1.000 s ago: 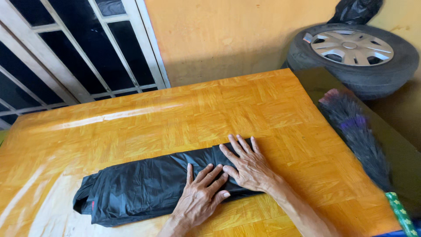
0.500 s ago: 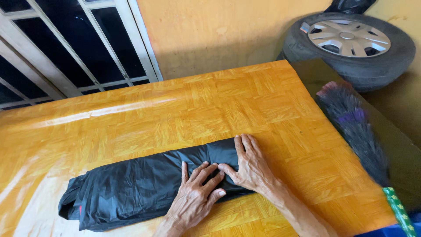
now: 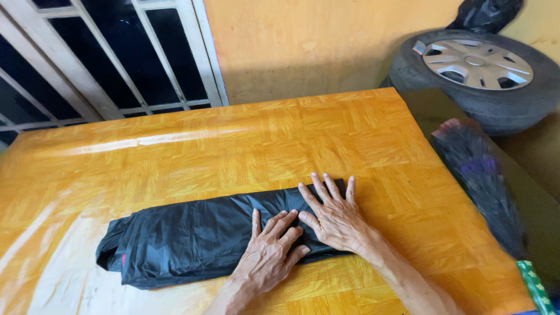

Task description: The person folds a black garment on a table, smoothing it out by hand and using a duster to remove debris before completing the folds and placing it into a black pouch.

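Black folded fabric [image 3: 198, 239] is pressed flat on the counter [image 3: 233, 146], held from unrolling by the left hand [image 3: 269, 256] and right hand [image 3: 332, 216], both spread wide at its right end.

Both forearms are bare, no sleeves showing; left hand [image 3: 269, 256] and right hand [image 3: 333, 217], lower centre, wear no gloves or rings.
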